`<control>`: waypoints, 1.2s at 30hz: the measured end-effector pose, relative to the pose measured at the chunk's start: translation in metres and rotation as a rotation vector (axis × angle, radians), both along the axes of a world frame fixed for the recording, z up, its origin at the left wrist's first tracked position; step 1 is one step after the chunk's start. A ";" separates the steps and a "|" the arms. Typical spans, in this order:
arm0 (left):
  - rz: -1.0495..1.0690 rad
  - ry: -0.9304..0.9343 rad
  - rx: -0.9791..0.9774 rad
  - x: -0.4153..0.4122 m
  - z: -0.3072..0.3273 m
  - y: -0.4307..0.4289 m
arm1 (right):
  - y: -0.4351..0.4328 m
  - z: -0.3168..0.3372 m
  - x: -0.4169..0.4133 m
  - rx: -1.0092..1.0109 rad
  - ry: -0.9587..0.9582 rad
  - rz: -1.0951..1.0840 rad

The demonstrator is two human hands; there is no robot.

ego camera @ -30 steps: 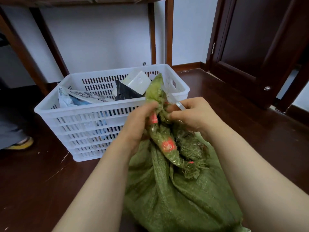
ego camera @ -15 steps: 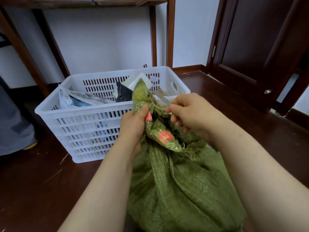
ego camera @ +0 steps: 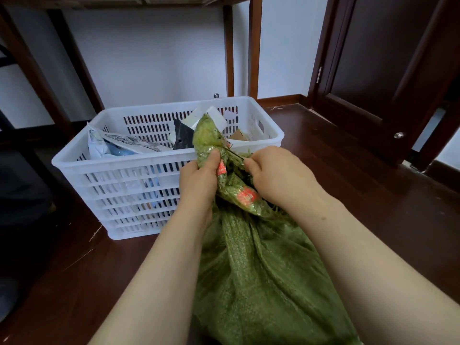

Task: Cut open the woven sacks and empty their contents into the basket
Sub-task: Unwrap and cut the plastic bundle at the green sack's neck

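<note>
Cutting-open step: green woven sack (ego camera: 261, 282) standing unopened just beside white slotted basket (ego camera: 119, 163). left grip (ego camera: 199, 180) clenched round the bunched neck; right grip (ego camera: 278, 175) curled against it, contents hidden. Next, probably: sever the binding, then tip toward the basket.

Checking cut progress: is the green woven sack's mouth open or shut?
Shut. The green woven sack is bunched tight at the neck under tape; the left hand grips it, the right hand pinches it. No contents show.

Coarse woven sack (ego camera: 261, 282); slotted plastic basket (ego camera: 129, 168)
</note>
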State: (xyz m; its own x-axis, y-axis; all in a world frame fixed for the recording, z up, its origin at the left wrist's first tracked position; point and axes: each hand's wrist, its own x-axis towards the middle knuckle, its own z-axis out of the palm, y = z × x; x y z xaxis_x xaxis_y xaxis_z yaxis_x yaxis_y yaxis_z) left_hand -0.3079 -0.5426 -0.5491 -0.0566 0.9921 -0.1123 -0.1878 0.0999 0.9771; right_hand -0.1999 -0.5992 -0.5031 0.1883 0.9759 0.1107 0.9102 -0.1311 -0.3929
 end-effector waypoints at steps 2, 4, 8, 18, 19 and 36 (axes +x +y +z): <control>0.023 0.024 0.020 0.001 -0.002 0.001 | -0.003 0.000 -0.005 0.024 -0.119 -0.023; 0.060 0.050 0.035 0.003 -0.002 0.001 | -0.007 0.001 -0.011 0.056 -0.193 -0.028; 0.136 0.228 0.122 0.009 -0.002 -0.004 | -0.014 0.004 -0.026 0.014 -0.213 -0.003; 0.249 0.389 0.330 0.005 -0.015 -0.005 | -0.017 -0.009 -0.039 -0.155 -0.108 0.094; 0.262 0.378 0.334 0.004 -0.015 -0.005 | -0.016 -0.009 -0.038 -0.157 -0.081 0.096; 0.264 0.267 0.318 -0.005 -0.017 -0.002 | 0.000 -0.004 -0.014 -0.274 0.127 0.140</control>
